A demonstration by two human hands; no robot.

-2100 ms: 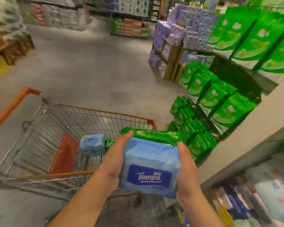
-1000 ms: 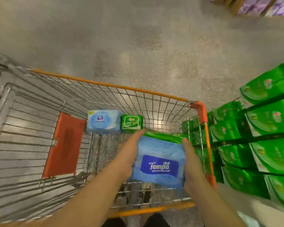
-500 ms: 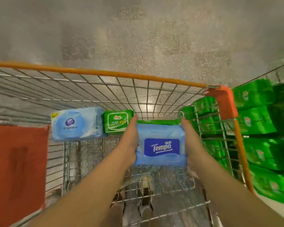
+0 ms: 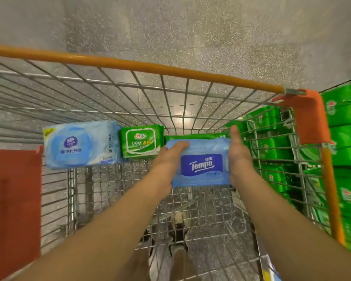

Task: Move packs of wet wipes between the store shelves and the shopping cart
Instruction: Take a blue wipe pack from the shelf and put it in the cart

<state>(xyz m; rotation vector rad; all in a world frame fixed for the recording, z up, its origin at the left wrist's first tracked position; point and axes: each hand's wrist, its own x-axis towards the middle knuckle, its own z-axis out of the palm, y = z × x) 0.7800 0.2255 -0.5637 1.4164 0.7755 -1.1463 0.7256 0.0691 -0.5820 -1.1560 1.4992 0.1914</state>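
— Where's the pack now?

— Down inside the cart (image 4: 207,77), at the far end. Both hands have it: the left hand (image 4: 168,159) lies along its left edge with the fingers (image 4: 180,146) curled over the top corner, and the right hand (image 4: 238,157) presses flat against its right edge, fingers straight and close together. It's the blue Tempo pack (image 4: 201,165), and a green pack (image 4: 197,136) rides right behind it, its upper edge showing between the two hands.

— Set down yet?

— I can't tell whether it rests on the wire floor or hangs just above it. Neither hand has let go, so I'd call this the placing step, close to its end.

— And how much of the job is done?

— Two packs already stand against the far wall of the cart: a pale blue pack (image 4: 79,146) on the left and a small green pack (image 4: 141,141) touching its right side. The held pair is going in just beside that small green one, so it looks like the row is being carried on to the right. How many more are meant to go in, nothing here says.

— What's around them?

— Speckled grey floor (image 4: 190,27) beyond the cart. To the right, close against the cart's side, shelves (image 4: 344,138) packed with green wrapped goods. A red flap (image 4: 12,199) hangs at the cart's left. Through the wire bottom you can see the person's shoes (image 4: 177,226).
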